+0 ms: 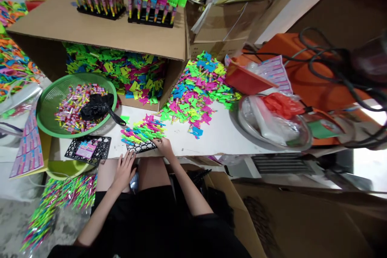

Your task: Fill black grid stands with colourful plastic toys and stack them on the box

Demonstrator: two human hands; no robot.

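Note:
A black lattice rack (142, 146) lies at the front edge of the white table (223, 129), its back part covered by a row of colourful plastic pieces (143, 131). My left hand (124, 169) rests at the rack's near left edge, fingers spread. At the rack's right end is my right hand (163, 146), its fingers bent around the corner. Behind it spreads a pile of bright plastic pieces (196, 92). To the left, a green basket (45, 119) holds small wrapped pieces and a black plastic bag (96, 107).
A cardboard box (99, 36) full of plastic pieces carries two filled black racks (151, 18). Another black lattice (104, 147) with a pink card lies left. At right are a metal bowl (305, 139) with plastic bags and an orange machine (311, 76) with cables.

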